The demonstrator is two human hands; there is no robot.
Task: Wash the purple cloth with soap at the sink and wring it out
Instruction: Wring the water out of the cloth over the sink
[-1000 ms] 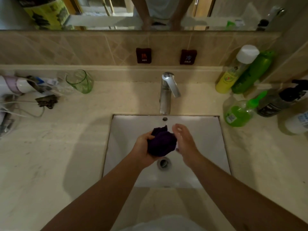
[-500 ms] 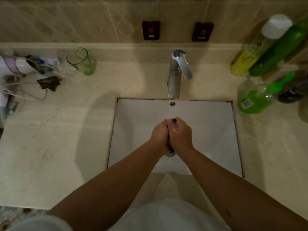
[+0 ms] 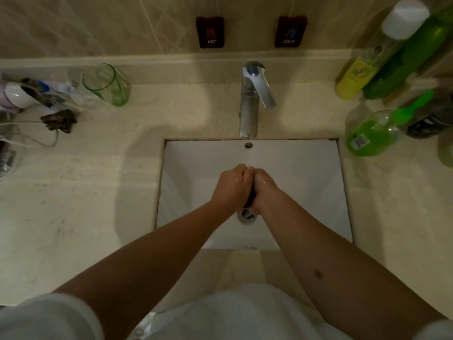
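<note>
Left hand (image 3: 231,186) and right hand (image 3: 263,188) pressed together knuckle to knuckle over middle of sink (image 3: 306,168), both fisted tight on purple cloth (image 3: 249,201). Cloth almost fully hidden, only dark sliver showing between heels of palms, just above drain (image 3: 247,214). Skin wet, shiny. Faucet (image 3: 251,101) at 12 o'clock from hands, spout over back rim; flow hard to tell. Green glass (image 3: 107,85) at 10 o'clock on counter (image 3: 85,192), tangle of cords beside it. Green soap bottle (image 3: 370,133) at 2 o'clock, taller yellow and green bottles behind it. HOT and COLD tags on wall tile above faucet.
</note>
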